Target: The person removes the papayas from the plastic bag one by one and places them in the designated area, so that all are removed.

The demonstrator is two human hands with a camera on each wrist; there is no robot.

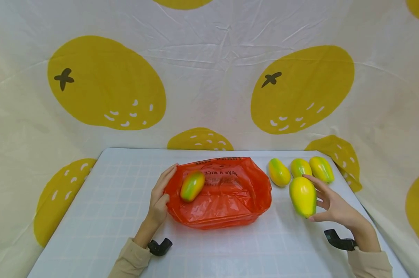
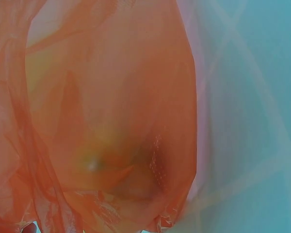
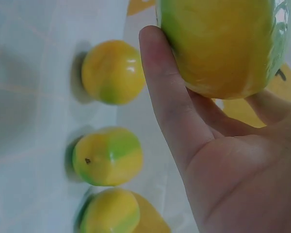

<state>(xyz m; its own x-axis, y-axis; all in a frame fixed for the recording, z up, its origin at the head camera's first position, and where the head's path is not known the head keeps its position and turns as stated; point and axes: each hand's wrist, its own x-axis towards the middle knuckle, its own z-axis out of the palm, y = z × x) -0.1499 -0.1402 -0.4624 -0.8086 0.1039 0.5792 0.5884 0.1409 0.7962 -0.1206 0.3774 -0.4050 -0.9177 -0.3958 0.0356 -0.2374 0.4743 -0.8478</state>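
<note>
A red plastic bag (image 1: 223, 202) lies on its side with its mouth spread wide. One yellow-green papaya (image 1: 192, 186) is inside it, near the left edge. My left hand (image 1: 158, 200) grips that left edge; in the left wrist view the bag's film (image 2: 121, 97) covers most of the picture. To the right of the bag, my right hand (image 1: 336, 205) holds another papaya (image 1: 302, 196) between thumb and fingers, raised off the table. The right wrist view shows this papaya (image 3: 223, 43) close up, against the fingers.
Behind the held fruit, three more papayas stand on the table: one nearest the bag (image 1: 279, 172), a middle one (image 1: 301, 167) and a right one (image 1: 322, 170). The white table (image 1: 91, 216) ends at a curtain (image 1: 209, 88) printed with large yellow fruit.
</note>
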